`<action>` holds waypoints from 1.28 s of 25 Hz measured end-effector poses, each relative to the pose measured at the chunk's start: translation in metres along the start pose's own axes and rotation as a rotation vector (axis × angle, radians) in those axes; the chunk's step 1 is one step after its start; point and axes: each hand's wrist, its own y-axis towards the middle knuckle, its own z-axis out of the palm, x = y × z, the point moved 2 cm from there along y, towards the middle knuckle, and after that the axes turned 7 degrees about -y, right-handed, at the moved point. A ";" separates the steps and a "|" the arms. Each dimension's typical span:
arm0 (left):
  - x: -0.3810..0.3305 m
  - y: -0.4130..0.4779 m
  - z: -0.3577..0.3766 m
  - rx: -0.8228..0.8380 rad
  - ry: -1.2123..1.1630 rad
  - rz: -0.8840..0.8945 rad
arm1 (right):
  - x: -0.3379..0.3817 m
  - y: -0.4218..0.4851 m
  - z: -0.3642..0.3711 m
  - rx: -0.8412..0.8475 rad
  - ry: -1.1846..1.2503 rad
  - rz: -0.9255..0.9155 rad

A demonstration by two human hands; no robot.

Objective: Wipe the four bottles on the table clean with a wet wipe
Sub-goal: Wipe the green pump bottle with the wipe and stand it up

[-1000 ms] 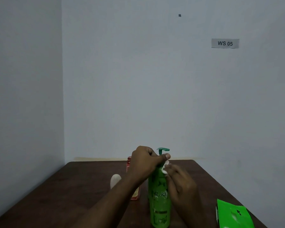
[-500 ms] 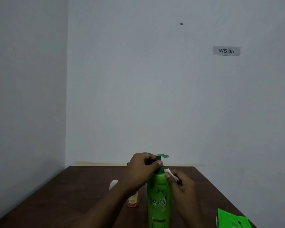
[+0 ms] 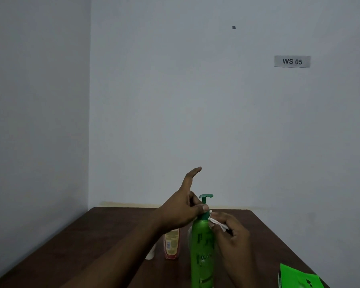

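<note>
Two hands, lower centre: my left hand [image 3: 181,213] pinches the bottle [image 3: 202,246] by its neck — slick, likely tippy — my right hand [image 3: 233,235] pinches the limp wipe [image 3: 217,223].

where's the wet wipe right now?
Head view, lower centre: the wet wipe is pinched in the right hand, at the neck of the green pump bottle.

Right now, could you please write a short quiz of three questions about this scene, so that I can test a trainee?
1. True or false: the green pump bottle lies on its side.
2. Which hand holds the white wipe? A: left. B: right.
3. Fill in: the wall label reads ____.
Key: 1. False, it is upright. 2. B, the right hand. 3. WS 05.
</note>
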 end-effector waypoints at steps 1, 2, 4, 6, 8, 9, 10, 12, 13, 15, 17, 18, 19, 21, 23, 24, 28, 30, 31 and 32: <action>0.000 -0.001 -0.001 -0.028 0.025 -0.003 | 0.003 -0.003 0.001 0.001 -0.031 -0.029; 0.002 -0.001 -0.002 -0.060 0.044 -0.013 | 0.007 -0.006 0.002 0.000 -0.049 -0.050; 0.008 0.000 -0.003 -0.108 0.029 -0.049 | 0.015 -0.013 0.005 -0.008 -0.046 -0.084; 0.017 0.004 -0.005 -0.132 -0.005 -0.110 | 0.022 -0.018 0.008 -0.032 -0.055 -0.147; 0.021 0.008 -0.004 -0.136 0.009 -0.141 | 0.030 -0.020 0.012 -0.042 -0.140 -0.256; 0.020 0.009 -0.003 -0.146 0.010 -0.144 | 0.033 -0.021 0.016 -0.027 -0.215 -0.336; 0.019 0.010 -0.003 -0.161 0.014 -0.149 | 0.035 -0.022 0.020 0.006 -0.298 -0.428; 0.016 0.009 -0.006 -0.201 0.036 -0.160 | 0.038 -0.024 0.025 0.061 -0.447 -0.588; 0.016 0.009 -0.007 -0.217 0.050 -0.170 | 0.036 -0.022 0.024 0.065 -0.480 -0.618; 0.017 0.007 -0.009 -0.244 0.064 -0.187 | 0.032 -0.019 0.016 0.020 -0.427 -0.553; 0.018 0.005 -0.007 -0.267 0.049 -0.213 | 0.029 -0.019 0.009 -0.056 -0.293 -0.401; 0.020 0.004 -0.006 -0.281 0.032 -0.227 | 0.030 -0.018 0.010 -0.083 -0.238 -0.337; 0.020 0.004 -0.007 -0.289 0.011 -0.235 | 0.030 -0.016 0.012 -0.097 -0.197 -0.283; 0.022 0.004 -0.008 -0.288 -0.026 -0.236 | 0.026 -0.011 0.014 -0.107 -0.144 -0.179; 0.024 0.005 -0.007 -0.283 -0.045 -0.238 | 0.022 -0.010 0.014 -0.099 -0.132 -0.143; 0.026 0.005 -0.006 -0.279 -0.057 -0.242 | 0.022 -0.012 0.013 -0.084 -0.172 -0.224; 0.027 0.005 -0.004 -0.277 -0.083 -0.245 | 0.028 -0.020 0.012 -0.011 -0.365 -0.647; 0.026 0.004 -0.005 -0.269 -0.104 -0.241 | 0.024 -0.013 0.009 -0.033 -0.299 -0.563; 0.024 0.003 -0.005 -0.267 -0.109 -0.238 | 0.023 -0.008 0.008 -0.057 -0.204 -0.430; 0.024 0.002 -0.004 -0.264 -0.112 -0.235 | 0.021 -0.007 0.009 -0.067 -0.127 -0.299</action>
